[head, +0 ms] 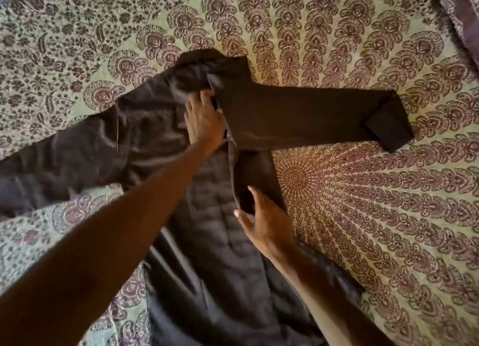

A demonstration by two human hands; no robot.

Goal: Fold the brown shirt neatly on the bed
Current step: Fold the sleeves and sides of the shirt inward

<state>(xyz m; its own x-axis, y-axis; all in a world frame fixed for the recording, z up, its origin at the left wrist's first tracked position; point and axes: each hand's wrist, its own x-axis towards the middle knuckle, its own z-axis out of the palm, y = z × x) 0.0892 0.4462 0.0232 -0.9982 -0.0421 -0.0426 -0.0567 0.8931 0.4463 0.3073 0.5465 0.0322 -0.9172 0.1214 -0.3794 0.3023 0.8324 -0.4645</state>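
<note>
The brown shirt point(145, 143) lies spread on the bed, collar at the far end, one sleeve out to the left and the other sleeve point(311, 115) out to the right with its cuff turned back. The right side panel is folded in over the body. My left hand point(203, 121) presses flat on the shirt's chest just below the collar, fingers straight. My right hand point(267, 222) rests lower down on the edge of the folded panel, fingers spread and only slightly bent. The hem end nearest me is partly hidden by my arms.
The bed is covered by a pale green sheet point(375, 216) with a dark red paisley mandala print. A purple-brown cloth point(461, 16) lies at the far right corner.
</note>
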